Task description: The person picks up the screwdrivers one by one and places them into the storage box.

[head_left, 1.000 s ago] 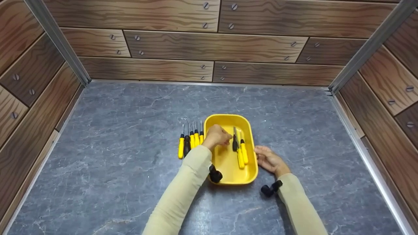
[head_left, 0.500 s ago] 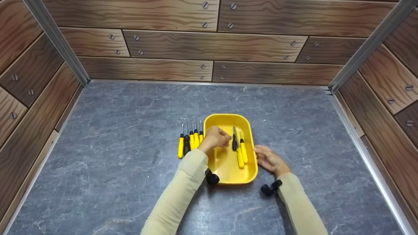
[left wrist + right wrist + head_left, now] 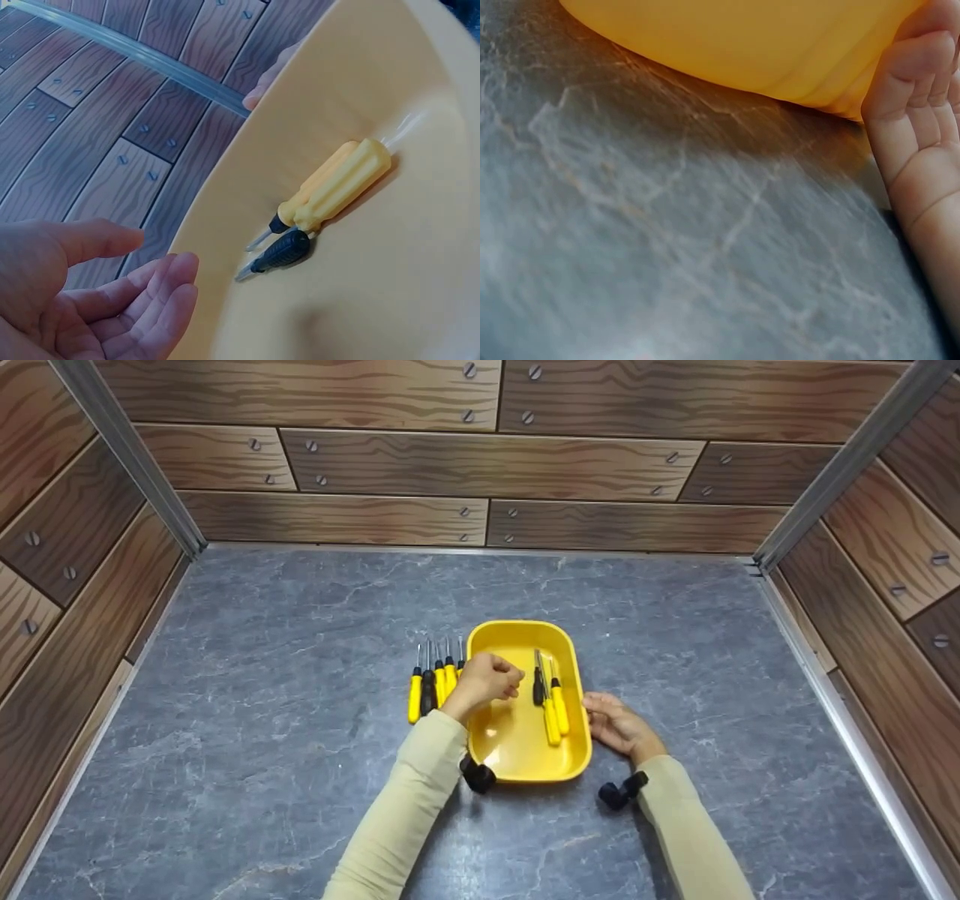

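A yellow plastic tray [image 3: 517, 761] stands on the tabletop. Inside it, toward the right, lie a small black screwdriver [image 3: 538, 690] and two yellow-handled screwdrivers [image 3: 553, 724] [image 3: 560, 712]. My left hand [image 3: 486, 684] hovers over the tray's left half. In the left wrist view its thumb and loosely bent fingers [image 3: 176, 300] stand apart with nothing between them. My right hand [image 3: 615, 724] rests against the outside of the tray's right wall, fingers relaxed. Left of the tray, several screwdrivers [image 3: 427, 690] lie side by side, tips pointing away, partly covered by my left hand and wrist.
Grey marbled tabletop [image 3: 262, 720] surrounds the tray. Wood-patterned panels [image 3: 487, 465] wall in the back and both sides, with metal rails along the corners. A small black wrist camera [image 3: 478, 776] sits by the tray's near left corner.
My left hand has drawn slightly left and back, away from the screwdrivers in the tray. My right hand, the tray and the screwdrivers hold their places.
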A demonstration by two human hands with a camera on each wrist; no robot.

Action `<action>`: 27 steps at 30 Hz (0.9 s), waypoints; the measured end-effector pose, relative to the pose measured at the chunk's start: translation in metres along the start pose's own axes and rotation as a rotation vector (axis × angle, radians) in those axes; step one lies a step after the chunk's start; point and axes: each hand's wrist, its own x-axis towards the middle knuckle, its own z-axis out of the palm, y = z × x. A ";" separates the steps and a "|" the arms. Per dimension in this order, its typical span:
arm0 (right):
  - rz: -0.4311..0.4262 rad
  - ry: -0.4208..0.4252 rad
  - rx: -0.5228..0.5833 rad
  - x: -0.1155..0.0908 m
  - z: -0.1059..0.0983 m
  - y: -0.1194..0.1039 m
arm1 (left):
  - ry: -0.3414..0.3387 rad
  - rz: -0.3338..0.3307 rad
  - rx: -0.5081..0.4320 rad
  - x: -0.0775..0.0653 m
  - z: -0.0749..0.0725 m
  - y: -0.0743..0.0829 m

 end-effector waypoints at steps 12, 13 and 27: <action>0.002 0.021 0.011 0.000 0.001 0.000 | 0.024 0.035 -0.051 -0.011 -0.011 -0.006; 0.005 0.027 0.011 0.000 0.001 0.000 | 0.028 0.037 -0.055 -0.011 -0.012 -0.007; -0.002 0.009 -0.006 0.000 0.000 0.000 | 0.066 0.058 -0.043 -0.015 -0.024 -0.012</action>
